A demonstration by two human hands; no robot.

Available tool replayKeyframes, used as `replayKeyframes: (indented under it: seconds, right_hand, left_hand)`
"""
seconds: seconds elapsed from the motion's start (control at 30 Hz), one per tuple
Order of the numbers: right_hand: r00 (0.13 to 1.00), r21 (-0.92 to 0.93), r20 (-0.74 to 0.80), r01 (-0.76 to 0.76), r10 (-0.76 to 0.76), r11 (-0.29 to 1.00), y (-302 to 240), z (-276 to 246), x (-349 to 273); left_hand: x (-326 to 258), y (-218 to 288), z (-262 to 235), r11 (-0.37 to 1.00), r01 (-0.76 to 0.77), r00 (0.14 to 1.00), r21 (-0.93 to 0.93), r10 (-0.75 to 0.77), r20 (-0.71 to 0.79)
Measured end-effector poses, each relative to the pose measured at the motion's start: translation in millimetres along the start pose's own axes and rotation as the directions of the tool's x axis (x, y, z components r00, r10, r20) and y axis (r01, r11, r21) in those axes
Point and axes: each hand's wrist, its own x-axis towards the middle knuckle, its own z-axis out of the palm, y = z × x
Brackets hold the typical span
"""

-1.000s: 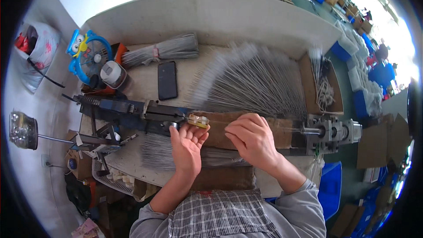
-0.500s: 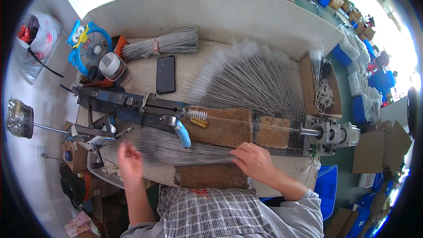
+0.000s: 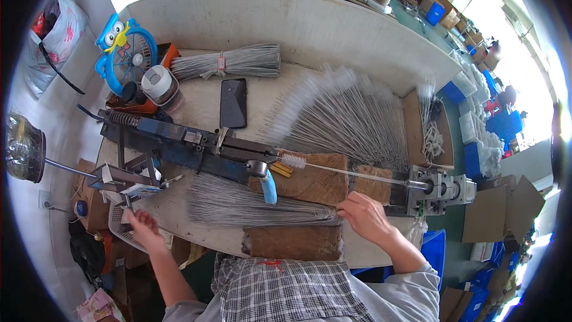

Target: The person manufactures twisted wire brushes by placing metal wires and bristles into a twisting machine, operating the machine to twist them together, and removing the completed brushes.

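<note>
My right hand point(image 3: 363, 213) has thumb and fingers pinched together at the right end of a fanned pile of thin grey wires point(image 3: 262, 204). Which wires lie between the fingertips is too small to see. My left hand point(image 3: 145, 230) is at the left, close under the small lever of a dark metal bracket point(image 3: 128, 179); its fingers are smeared. Beyond both hands runs a long dark clamp bar point(image 3: 238, 146) with a blue handle point(image 3: 269, 188). A white-bristled wire brush point(image 3: 293, 161) stretches from the bar's end to a metal chuck point(image 3: 420, 185) at the right.
Many finished brushes point(image 3: 345, 119) lie fanned behind the bar. A black phone point(image 3: 233, 103), a tied wire bundle point(image 3: 250, 61), a lidded jar point(image 3: 159, 85) and a blue fan point(image 3: 132, 54) stand at the back. A carton point(image 3: 415, 122) is at the right, a brown pad point(image 3: 292, 243) at the front edge.
My left hand has moved left and lower, toward the bracket. My right hand stays at the wire ends. The brush's wire stem, smeared before, now looks sharp. The whole view has shifted slightly.
</note>
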Motion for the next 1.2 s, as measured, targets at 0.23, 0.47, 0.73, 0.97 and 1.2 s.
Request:
replayKeyframes:
  seconds: [0.23,0.47,0.73,0.97,1.2]
  right_hand:
    - [0.985,0.017,-0.063,-0.158,0.159,0.987,8.7,-18.2,-17.2]
    - [0.988,-0.241,-0.131,-0.107,0.077,0.964,25.0,-42.2,-38.1]
    - [0.961,-0.225,-0.264,0.021,-0.082,0.974,58.2,-45.2,5.4]
    - [0.945,-0.239,-0.298,0.06,-0.132,0.969,70.8,-31.1,68.4]
    - [0.968,0.216,-0.099,-0.205,0.231,0.955,72.1,-97.3,34.6]
  left_hand:
    - [-106.5,-66.0,64.6,0.855,0.491,0.794,-0.166,-0.361,0.489]
    - [-218.7,-81.2,149.6,0.966,0.19,0.629,0.176,-0.257,0.733]
    - [-271.5,-3.7,179.4,0.587,0.808,0.227,0.037,-0.369,0.901]
    - [-247.8,2.3,159.3,0.647,0.734,0.235,0.207,-0.528,0.816]
    - [-246.2,-57.2,154.2,0.644,0.326,-0.191,0.692,-0.673,0.715]
